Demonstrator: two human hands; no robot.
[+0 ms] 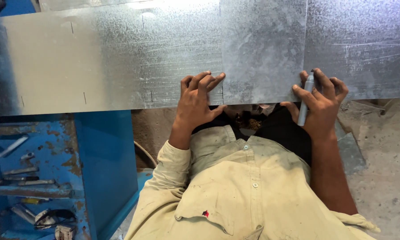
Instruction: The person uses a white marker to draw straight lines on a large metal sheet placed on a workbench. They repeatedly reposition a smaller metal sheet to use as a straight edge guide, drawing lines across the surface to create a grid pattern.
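Observation:
A smaller galvanised sheet-metal piece [262,49] lies on top of a long galvanised sheet [111,58] that spans the view. My left hand [198,100] presses its fingers on the near edge where the small piece meets the long sheet. My right hand [322,104] grips the near right corner of the small piece and holds a grey marker pen [304,104] upright between fingers and palm. The long sheet shows short dark marks near its front edge.
A worn blue metal stand [75,160] sits at the lower left with several hand tools [27,178] on its shelf. Grey concrete floor [386,169] lies to the right, with a scrap metal strip [348,151] beside my right forearm.

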